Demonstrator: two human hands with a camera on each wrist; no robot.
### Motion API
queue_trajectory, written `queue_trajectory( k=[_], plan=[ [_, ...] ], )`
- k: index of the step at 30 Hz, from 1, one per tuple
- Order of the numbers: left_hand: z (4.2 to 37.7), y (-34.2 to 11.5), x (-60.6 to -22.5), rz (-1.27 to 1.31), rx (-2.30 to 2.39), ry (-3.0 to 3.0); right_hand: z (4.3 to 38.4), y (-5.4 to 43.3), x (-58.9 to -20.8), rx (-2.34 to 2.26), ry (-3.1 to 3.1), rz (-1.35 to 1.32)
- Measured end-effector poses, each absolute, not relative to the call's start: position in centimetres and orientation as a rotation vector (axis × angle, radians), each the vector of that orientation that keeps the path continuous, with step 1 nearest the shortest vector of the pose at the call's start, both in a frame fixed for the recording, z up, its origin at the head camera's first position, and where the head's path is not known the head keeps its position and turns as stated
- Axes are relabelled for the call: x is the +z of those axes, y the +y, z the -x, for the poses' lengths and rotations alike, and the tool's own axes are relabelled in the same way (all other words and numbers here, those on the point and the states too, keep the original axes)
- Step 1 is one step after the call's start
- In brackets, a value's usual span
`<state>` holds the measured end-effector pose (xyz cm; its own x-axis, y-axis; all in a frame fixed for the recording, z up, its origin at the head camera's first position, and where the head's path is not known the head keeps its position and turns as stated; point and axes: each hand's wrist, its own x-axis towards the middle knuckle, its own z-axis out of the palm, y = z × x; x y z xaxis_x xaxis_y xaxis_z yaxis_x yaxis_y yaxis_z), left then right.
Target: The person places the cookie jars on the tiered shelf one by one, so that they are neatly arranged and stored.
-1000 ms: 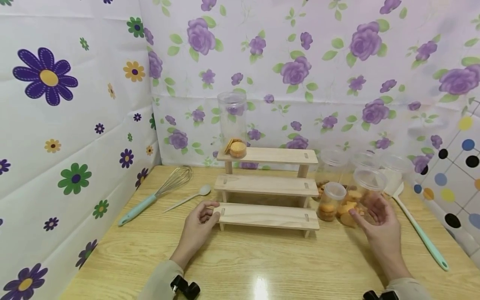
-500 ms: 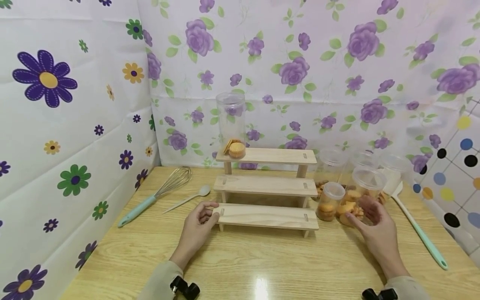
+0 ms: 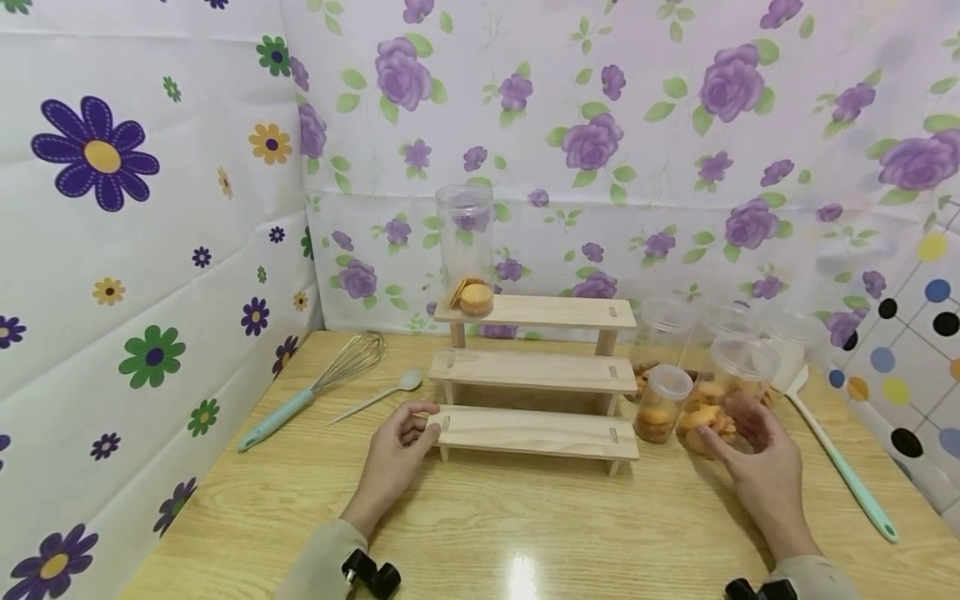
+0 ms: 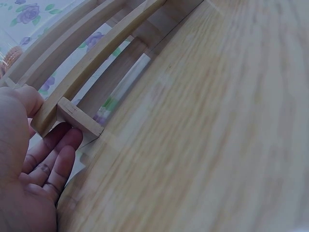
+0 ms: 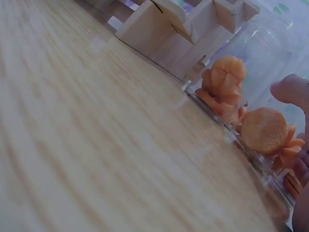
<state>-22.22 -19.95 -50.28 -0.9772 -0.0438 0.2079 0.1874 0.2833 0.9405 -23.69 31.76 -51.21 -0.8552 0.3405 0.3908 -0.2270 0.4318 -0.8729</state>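
A three-step wooden display stand [image 3: 536, 432] stands mid-table. My left hand [image 3: 399, 442] pinches the left end of its lowest board; in the left wrist view the other fingers [image 4: 62, 164] curl below the board. On the top step, at the left, stands a tall clear jar [image 3: 465, 242] with a few round crackers at the bottom. My right hand [image 3: 767, 467] holds a clear jar [image 3: 742, 358] of biscuits on the table, thumb on the near left, fingers round the right side. A smaller lidded jar [image 3: 656, 408] of biscuits stands just left of it.
Several clear jars [image 3: 663, 321] stand behind the held one, right of the stand. A spatula [image 3: 840, 458] with a mint handle lies at the far right. At the left lie a whisk [image 3: 311, 392] and a small pale spoon [image 3: 382, 395]. Patterned cloth [image 3: 525, 100] hangs behind.
The jar at my right hand has shifted slightly to the right, and the right fingers have closed in around it. The left hand keeps its place on the stand.
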Motion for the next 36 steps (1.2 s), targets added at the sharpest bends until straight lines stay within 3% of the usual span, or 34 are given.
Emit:
queue_trajectory(
  k=[16,36],
  plan=[
    [22.3,-19.7,-50.1,0.145,-1.763,-2.352,23.3,31.7,-49.7,1.55,-2.034,0.121],
    [22.1,-19.9,-50.1,0.139,-1.774,-2.351,22.2,31.4,-39.2,1.608,-1.97,-0.045]
  ],
)
